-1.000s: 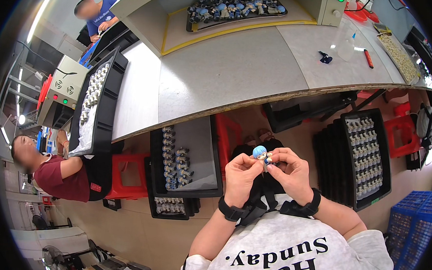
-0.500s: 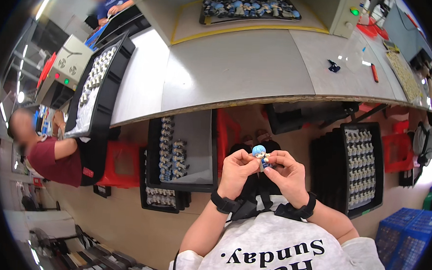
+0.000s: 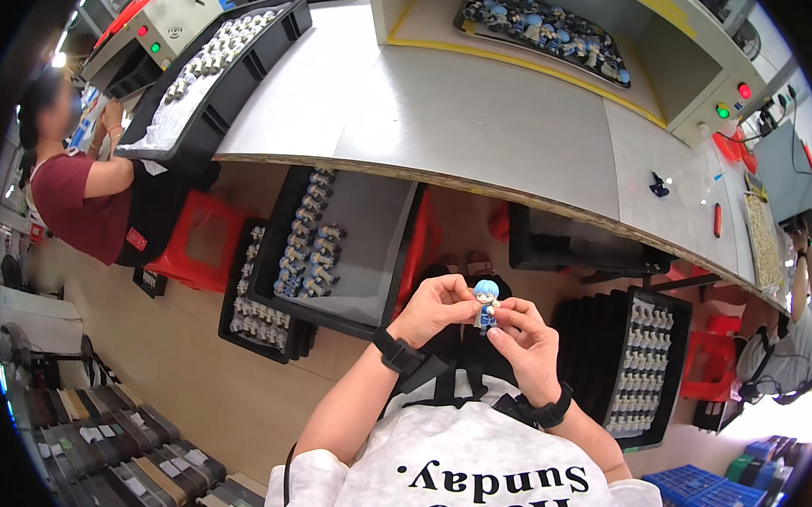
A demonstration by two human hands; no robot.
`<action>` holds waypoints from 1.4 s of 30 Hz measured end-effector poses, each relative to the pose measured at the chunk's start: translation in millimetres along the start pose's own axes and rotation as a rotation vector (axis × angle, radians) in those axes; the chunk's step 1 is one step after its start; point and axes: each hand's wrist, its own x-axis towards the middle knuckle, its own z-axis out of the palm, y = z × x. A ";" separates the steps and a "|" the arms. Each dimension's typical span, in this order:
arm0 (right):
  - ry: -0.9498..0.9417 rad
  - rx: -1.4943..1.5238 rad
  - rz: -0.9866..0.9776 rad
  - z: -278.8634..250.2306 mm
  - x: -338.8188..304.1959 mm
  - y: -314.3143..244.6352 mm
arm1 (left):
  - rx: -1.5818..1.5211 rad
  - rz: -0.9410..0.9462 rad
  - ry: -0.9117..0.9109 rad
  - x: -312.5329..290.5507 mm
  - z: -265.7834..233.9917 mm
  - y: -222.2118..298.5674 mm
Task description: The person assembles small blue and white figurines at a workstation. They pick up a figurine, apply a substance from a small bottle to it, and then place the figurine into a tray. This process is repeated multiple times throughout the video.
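Observation:
Between my two hands, in front of my chest, is a small figurine (image 3: 486, 305) with light blue hair and a blue and white outfit. It stands upright with its face toward me. My left hand (image 3: 435, 308) pinches its left side between thumb and fingertips. On the other side, my right hand (image 3: 527, 345) grips it with thumb and forefinger near the lower body and arm. To the left of my hands, a black tray (image 3: 359, 279) carries rows of similar blue and white figurines (image 3: 308, 239).
A grey worktable (image 3: 486, 129) spans the front. On it stands an open-fronted box with a tray (image 3: 546, 36) of blue-haired figurines; a red tool (image 3: 717, 220) lies right. Black trays (image 3: 658, 432) of white parts stack at right. A co-worker (image 3: 79, 181) sits left beside a long black tray (image 3: 226, 88).
My view has turned, so the table and trays sit shifted and tilted. The figurine, still in both hands, now shows its face and front more fully toward me.

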 end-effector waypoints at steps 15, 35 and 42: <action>-0.054 -0.069 -0.065 4.2 -0.5 2.0 | -0.091 0.063 -0.073 -3.6 -10.8 -5.1; 0.075 -0.239 -0.064 5.1 7.8 10.6 | -0.171 0.015 0.037 -9.7 8.9 -0.9; 0.075 -0.235 -0.098 1.3 8.7 12.3 | -0.208 0.035 0.073 -8.9 16.4 -1.9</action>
